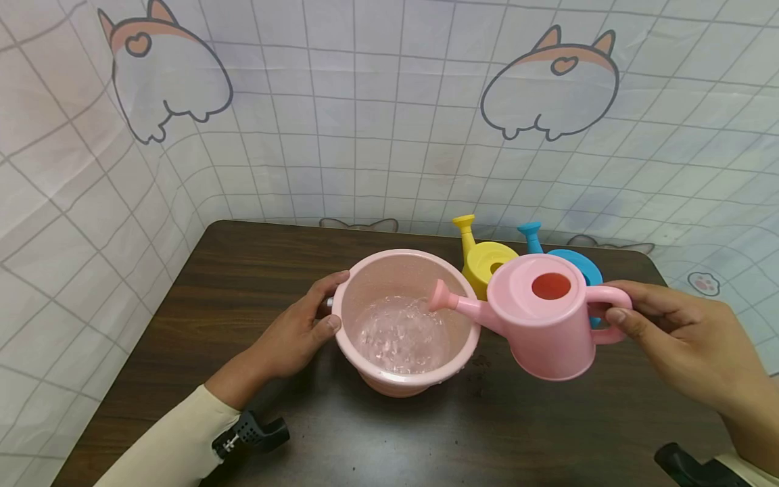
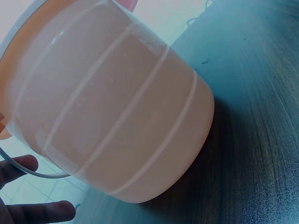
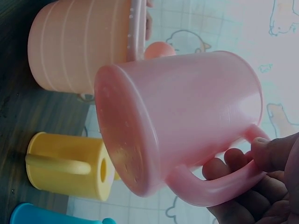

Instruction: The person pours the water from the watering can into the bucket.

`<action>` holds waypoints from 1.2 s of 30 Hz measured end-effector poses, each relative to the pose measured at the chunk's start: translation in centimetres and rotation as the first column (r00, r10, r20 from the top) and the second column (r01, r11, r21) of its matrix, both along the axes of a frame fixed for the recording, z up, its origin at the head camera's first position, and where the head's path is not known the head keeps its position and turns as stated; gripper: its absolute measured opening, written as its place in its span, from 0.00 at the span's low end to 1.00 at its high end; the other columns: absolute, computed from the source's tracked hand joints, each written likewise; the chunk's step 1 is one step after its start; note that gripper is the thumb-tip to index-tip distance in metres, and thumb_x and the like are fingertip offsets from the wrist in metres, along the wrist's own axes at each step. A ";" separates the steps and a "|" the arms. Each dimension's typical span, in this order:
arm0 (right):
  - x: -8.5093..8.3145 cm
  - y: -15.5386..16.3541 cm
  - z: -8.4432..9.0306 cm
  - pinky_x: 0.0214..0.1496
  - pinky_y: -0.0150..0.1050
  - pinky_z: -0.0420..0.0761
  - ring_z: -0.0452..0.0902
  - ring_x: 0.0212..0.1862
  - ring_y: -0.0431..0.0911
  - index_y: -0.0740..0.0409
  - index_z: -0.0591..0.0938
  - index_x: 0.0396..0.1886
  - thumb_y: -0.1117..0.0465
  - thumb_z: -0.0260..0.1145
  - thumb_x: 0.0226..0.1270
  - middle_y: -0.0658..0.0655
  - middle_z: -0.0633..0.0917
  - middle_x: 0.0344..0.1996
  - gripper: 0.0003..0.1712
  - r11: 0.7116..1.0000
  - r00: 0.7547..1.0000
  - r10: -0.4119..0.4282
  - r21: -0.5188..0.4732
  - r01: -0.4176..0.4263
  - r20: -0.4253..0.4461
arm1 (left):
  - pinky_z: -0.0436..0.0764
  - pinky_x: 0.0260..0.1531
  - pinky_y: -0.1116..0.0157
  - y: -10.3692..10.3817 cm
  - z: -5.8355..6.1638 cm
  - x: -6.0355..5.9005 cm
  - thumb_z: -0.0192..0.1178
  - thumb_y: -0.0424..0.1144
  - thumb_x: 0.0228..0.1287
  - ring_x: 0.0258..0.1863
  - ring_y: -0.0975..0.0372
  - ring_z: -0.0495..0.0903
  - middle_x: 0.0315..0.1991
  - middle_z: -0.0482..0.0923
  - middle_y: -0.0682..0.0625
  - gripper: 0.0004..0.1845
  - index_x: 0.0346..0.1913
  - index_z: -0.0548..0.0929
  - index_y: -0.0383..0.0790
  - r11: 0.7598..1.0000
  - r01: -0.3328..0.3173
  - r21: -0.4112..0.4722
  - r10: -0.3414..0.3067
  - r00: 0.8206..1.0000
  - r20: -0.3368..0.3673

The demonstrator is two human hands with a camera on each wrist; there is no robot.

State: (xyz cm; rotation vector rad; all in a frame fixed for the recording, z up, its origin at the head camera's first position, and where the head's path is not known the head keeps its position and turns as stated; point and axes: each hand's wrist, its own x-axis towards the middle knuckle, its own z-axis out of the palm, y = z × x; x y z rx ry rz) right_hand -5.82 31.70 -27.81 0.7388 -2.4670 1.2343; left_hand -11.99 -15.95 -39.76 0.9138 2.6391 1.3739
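Here, Right hand: the right hand [image 1: 675, 338] holds the pink watering can [image 1: 541, 314] by its handle, thumb on top and fingers [image 3: 233, 161] curled through the loop, so the can hangs above the surface, tilted toward the bucket.
Pink watering can: it is off the surface, to the right of the bucket; its spout [image 1: 450, 301] reaches over the bucket's rim, with the rose head above the water. The round filling hole on top shows red inside.
Left hand: the left hand [image 1: 298, 331] rests against the left side of the pink bucket [image 1: 371, 284], thumb near the rim and fingers curved round the wall, gripping it; the wrist view shows two fingertips [image 2: 44, 212] beside the thin white bail.
Pink bucket: it stands on the dark wooden surface [image 1: 243, 270] near the middle, upright, with clear rippled water [image 1: 398, 335] at the bottom. Its outer wall has raised rings.
Yellow watering can: the yellow watering can [image 1: 483, 260] stands on the surface behind the pink one, just beside the bucket's far right rim.
Blue watering can: the blue watering can [image 1: 575, 260] stands right of the yellow one, partly hidden by the pink can.
Backdrop: a checked cloth [image 1: 389, 135] with cartoon animal prints hangs behind and to the sides.
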 end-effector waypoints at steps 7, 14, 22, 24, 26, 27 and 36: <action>-0.1 -0.2 0.2 0.42 0.26 0.81 0.88 0.41 0.37 0.74 0.84 0.54 0.88 0.64 0.59 0.52 0.90 0.42 0.22 0.999 0.999 -0.044 0.008 0.044 0.000 | 0.79 0.52 0.49 -0.1 -0.1 0.0 0.47 0.57 0.80 0.56 0.56 0.83 0.69 0.71 0.45 0.32 0.80 0.53 0.58 1.000 0.006 0.012 -0.005 1.000 -0.013; 0.0 -0.3 0.6 0.40 0.25 0.80 0.88 0.35 0.38 0.74 0.84 0.53 0.87 0.65 0.59 0.49 0.91 0.39 0.22 0.997 0.997 -0.081 0.018 0.081 0.009 | 0.79 0.53 0.49 -0.1 -0.1 0.1 0.47 0.57 0.80 0.57 0.55 0.82 0.70 0.71 0.45 0.33 0.80 0.53 0.57 1.000 0.008 0.025 -0.008 1.000 -0.021; 0.0 -0.3 0.6 0.41 0.26 0.81 0.89 0.34 0.40 0.74 0.83 0.55 0.87 0.64 0.60 0.51 0.91 0.40 0.22 0.997 0.996 -0.073 0.001 0.073 0.042 | 0.79 0.53 0.48 -0.1 -0.2 0.0 0.47 0.57 0.80 0.56 0.55 0.82 0.70 0.70 0.45 0.32 0.80 0.53 0.58 1.000 0.002 0.017 -0.002 1.000 -0.010; 0.0 -0.3 0.6 0.41 0.26 0.81 0.89 0.35 0.40 0.73 0.84 0.54 0.86 0.64 0.60 0.51 0.91 0.39 0.22 0.997 0.995 -0.082 0.006 0.082 0.047 | 0.79 0.52 0.48 -0.1 -0.1 0.0 0.47 0.57 0.80 0.56 0.55 0.83 0.70 0.70 0.45 0.32 0.80 0.53 0.58 1.000 0.002 0.017 -0.001 1.000 -0.007; 0.0 -0.3 0.7 0.41 0.26 0.81 0.89 0.35 0.40 0.73 0.84 0.54 0.86 0.65 0.61 0.51 0.91 0.39 0.22 0.996 0.995 -0.087 0.008 0.087 0.053 | 0.79 0.52 0.48 -0.1 -0.1 0.1 0.47 0.57 0.80 0.56 0.55 0.83 0.70 0.70 0.45 0.32 0.80 0.53 0.59 1.000 -0.003 0.015 0.003 1.000 -0.005; 0.1 -0.3 0.7 0.41 0.26 0.81 0.89 0.35 0.40 0.72 0.84 0.54 0.86 0.65 0.61 0.51 0.91 0.39 0.22 0.996 0.994 -0.091 0.011 0.091 0.055 | 0.79 0.53 0.48 0.0 -0.1 0.0 0.47 0.57 0.80 0.56 0.55 0.83 0.70 0.70 0.45 0.32 0.80 0.53 0.59 1.000 -0.003 0.014 0.003 1.000 -0.005; 0.1 -0.4 0.8 0.40 0.27 0.81 0.89 0.35 0.39 0.72 0.84 0.54 0.85 0.65 0.61 0.51 0.91 0.39 0.22 0.995 0.993 -0.101 0.004 0.101 0.063 | 0.79 0.53 0.49 0.0 -0.1 -0.1 0.48 0.54 0.80 0.56 0.53 0.83 0.69 0.71 0.45 0.32 0.80 0.54 0.58 1.000 0.007 0.025 -0.007 1.000 -0.010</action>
